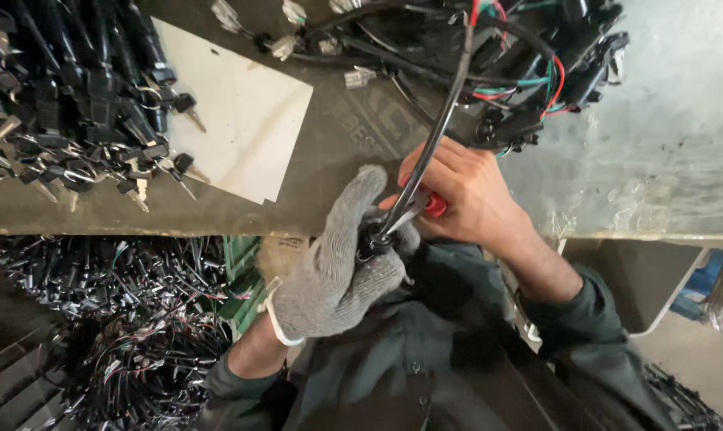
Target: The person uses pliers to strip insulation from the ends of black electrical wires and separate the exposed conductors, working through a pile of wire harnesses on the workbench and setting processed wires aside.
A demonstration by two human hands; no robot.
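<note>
Gripping a small black cylindrical part (372,237) close to the chest, the left hand (341,267) in a grey knitted glove curls shut around it. The bare right hand (465,191) closes on red-handled pliers (416,209) touching that part, beside the long black sheathed cable (441,120) rising to the workbench (345,128).

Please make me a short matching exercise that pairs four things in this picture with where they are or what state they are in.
Things:
1. left hand
2. right hand
3. pile of keys
4. white sheet

Descriptions:
A. lying flat on the bench beside the keys
B. bare, gripping a red-handled tool
C. heaped at the upper left
D. in a grey knit glove, holding a small black part

Pairs: 1-D, 2-B, 3-C, 4-A
</note>
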